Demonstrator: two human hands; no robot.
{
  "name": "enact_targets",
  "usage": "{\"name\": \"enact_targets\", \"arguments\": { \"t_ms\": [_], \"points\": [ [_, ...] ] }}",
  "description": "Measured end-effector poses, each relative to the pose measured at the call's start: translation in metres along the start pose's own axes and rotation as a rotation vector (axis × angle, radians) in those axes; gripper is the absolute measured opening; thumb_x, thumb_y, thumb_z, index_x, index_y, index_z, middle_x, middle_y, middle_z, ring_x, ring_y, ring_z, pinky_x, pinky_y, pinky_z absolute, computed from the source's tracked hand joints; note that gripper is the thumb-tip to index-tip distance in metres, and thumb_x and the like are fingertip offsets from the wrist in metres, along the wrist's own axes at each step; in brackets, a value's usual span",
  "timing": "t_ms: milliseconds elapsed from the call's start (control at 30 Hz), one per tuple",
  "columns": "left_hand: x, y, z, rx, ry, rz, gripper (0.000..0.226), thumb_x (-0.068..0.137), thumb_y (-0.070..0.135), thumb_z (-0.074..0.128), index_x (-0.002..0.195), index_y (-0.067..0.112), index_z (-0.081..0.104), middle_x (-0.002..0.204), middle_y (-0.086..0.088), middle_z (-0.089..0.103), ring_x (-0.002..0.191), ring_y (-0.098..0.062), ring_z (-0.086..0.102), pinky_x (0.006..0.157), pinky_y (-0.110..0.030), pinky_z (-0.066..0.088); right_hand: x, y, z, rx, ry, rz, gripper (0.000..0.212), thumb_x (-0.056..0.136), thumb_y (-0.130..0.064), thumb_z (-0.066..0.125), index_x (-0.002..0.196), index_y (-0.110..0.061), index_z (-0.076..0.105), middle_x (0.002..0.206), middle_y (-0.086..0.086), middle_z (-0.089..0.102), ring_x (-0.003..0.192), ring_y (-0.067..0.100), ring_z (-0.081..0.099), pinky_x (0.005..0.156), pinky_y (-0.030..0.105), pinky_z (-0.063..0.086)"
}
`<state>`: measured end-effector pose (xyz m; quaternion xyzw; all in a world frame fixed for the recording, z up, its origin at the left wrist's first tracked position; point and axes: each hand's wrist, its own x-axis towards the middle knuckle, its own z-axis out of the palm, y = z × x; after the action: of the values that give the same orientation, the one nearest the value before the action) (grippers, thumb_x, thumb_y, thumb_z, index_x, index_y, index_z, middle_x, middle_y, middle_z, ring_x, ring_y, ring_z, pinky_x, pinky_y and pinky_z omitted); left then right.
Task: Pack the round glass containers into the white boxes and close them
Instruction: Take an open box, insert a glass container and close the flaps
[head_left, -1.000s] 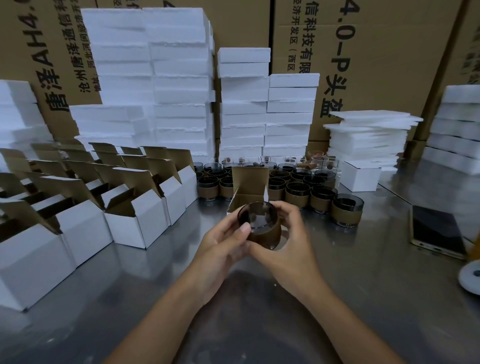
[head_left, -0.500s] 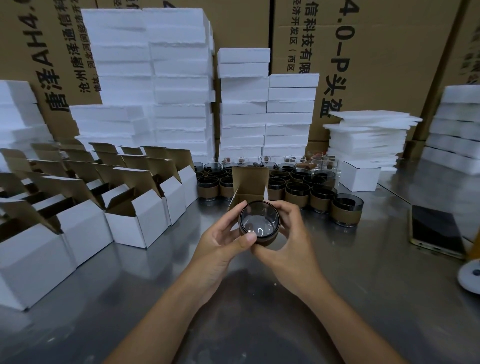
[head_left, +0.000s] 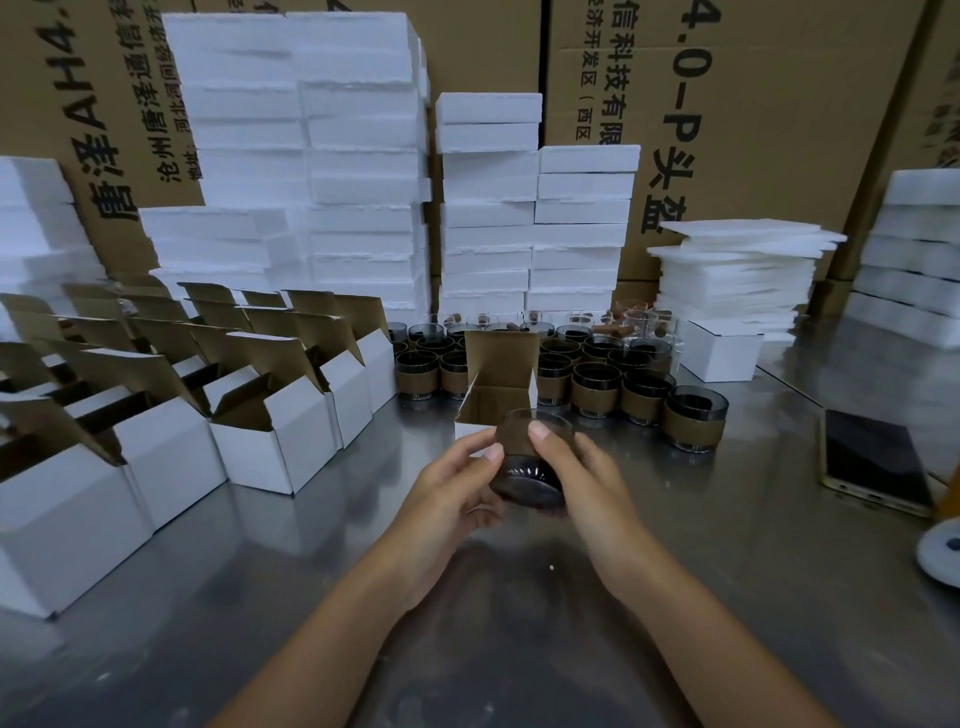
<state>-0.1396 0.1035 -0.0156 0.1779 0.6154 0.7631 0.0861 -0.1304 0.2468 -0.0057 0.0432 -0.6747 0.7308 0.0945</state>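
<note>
A round dark glass container (head_left: 525, 475) with a brown paper sleeve is held above the steel table, its base turned toward me and its mouth pointing at the open white box (head_left: 500, 387) just behind it. My left hand (head_left: 452, 488) pinches its left side. My right hand (head_left: 582, 473) wraps its right side, thumb on top. The box's lid flap stands upright. Several more sleeved glass containers (head_left: 644, 400) stand in rows behind and right of the box.
Several open white boxes (head_left: 270, 431) with raised flaps fill the left of the table. White foam stacks (head_left: 358, 171) and brown cartons line the back. A closed white box (head_left: 719, 351) sits at back right, a phone (head_left: 878, 460) at right, a white round object (head_left: 940, 553) at the right edge.
Both hands have tipped the container over: its open mouth faced me before, now its base faces me and the mouth points toward the open box.
</note>
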Motion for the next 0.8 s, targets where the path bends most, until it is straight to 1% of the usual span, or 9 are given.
{"name": "enact_targets", "arguments": {
  "t_ms": [133,233,333,433,533,600,667,700,800],
  "points": [
    [0.0003,-0.0019,0.0012,0.045,-0.031,-0.024,0.04,0.074,0.05,0.064,0.108,0.029,0.065,0.088,0.001,0.069,0.066,-0.008,0.058,0.059,-0.021,0.046,-0.0007,-0.0035,-0.0027,0.022,-0.104,0.119,0.032,0.087,-0.044,0.054,0.092,-0.019,0.073,0.087,0.004,0.075,0.083,0.015,0.071,0.075,0.03,0.055],
    [-0.0004,-0.0018,0.0024,0.058,-0.007,-0.031,0.045,0.067,0.058,0.065,0.1,0.028,0.067,0.094,-0.002,0.071,0.075,-0.01,0.063,0.057,-0.02,0.046,-0.0011,-0.0037,-0.0035,-0.011,-0.153,0.144,0.033,0.088,-0.051,0.05,0.075,-0.035,0.076,0.08,-0.004,0.075,0.075,0.007,0.07,0.068,0.024,0.052],
    [-0.0008,-0.0022,0.0027,0.075,0.007,-0.048,0.042,0.071,0.059,0.063,0.1,0.029,0.067,0.099,-0.003,0.071,0.083,-0.012,0.066,0.061,-0.021,0.047,-0.0019,-0.0051,-0.0021,-0.021,-0.173,0.178,0.033,0.088,-0.054,0.047,0.074,-0.041,0.074,0.083,-0.004,0.075,0.077,0.006,0.07,0.069,0.026,0.051],
    [-0.0012,-0.0015,0.0037,0.058,0.014,-0.051,0.039,0.073,0.057,0.062,0.099,0.029,0.067,0.098,-0.003,0.072,0.083,-0.012,0.066,0.061,-0.02,0.048,-0.0013,-0.0047,-0.0022,-0.02,-0.159,0.185,0.034,0.087,-0.056,0.047,0.077,-0.038,0.075,0.085,-0.003,0.075,0.08,0.009,0.071,0.077,0.033,0.053],
    [-0.0004,0.0,0.005,0.009,0.066,-0.019,0.051,0.069,0.052,0.073,0.11,0.023,0.063,0.1,-0.005,0.071,0.082,-0.013,0.066,0.061,-0.021,0.05,-0.0025,-0.0046,-0.0012,-0.002,-0.116,0.133,0.046,0.077,-0.063,0.053,0.092,-0.024,0.074,0.09,0.002,0.075,0.089,0.016,0.07,0.086,0.038,0.052],
    [0.0003,0.0003,0.0052,-0.01,0.119,0.031,0.055,0.066,0.049,0.07,0.113,0.023,0.062,0.103,-0.006,0.069,0.086,-0.013,0.065,0.066,-0.023,0.051,-0.0036,-0.0043,0.0007,0.031,-0.06,0.048,0.062,0.06,-0.066,0.061,0.098,-0.017,0.07,0.092,0.002,0.074,0.09,0.015,0.07,0.082,0.03,0.054],
    [0.0013,0.0005,0.0045,0.015,0.173,0.08,0.044,0.073,0.043,0.063,0.113,0.027,0.063,0.101,-0.005,0.068,0.088,-0.012,0.064,0.074,-0.028,0.052,-0.0038,-0.0037,0.0019,0.022,0.038,-0.038,0.066,0.049,-0.06,0.069,0.099,-0.017,0.065,0.091,-0.002,0.073,0.084,0.004,0.068,0.07,0.013,0.05],
    [0.0018,0.0007,0.0039,0.043,0.206,0.099,0.035,0.08,0.038,0.06,0.113,0.028,0.062,0.1,-0.005,0.068,0.089,-0.012,0.064,0.078,-0.03,0.051,-0.0036,-0.0032,0.002,0.015,0.069,-0.072,0.063,0.05,-0.053,0.073,0.102,-0.018,0.061,0.093,-0.004,0.07,0.08,-0.003,0.066,0.064,0.008,0.047],
    [0.0046,-0.0002,0.0,0.242,0.35,0.163,0.022,0.096,0.029,0.047,0.113,0.037,0.059,0.101,-0.003,0.063,0.089,-0.012,0.063,0.082,-0.029,0.051,-0.0011,-0.0001,0.0004,0.002,0.098,-0.145,0.051,0.063,-0.022,0.083,0.106,-0.024,0.055,0.1,-0.01,0.064,0.077,-0.011,0.063,0.06,0.004,0.045]
  ]
}}
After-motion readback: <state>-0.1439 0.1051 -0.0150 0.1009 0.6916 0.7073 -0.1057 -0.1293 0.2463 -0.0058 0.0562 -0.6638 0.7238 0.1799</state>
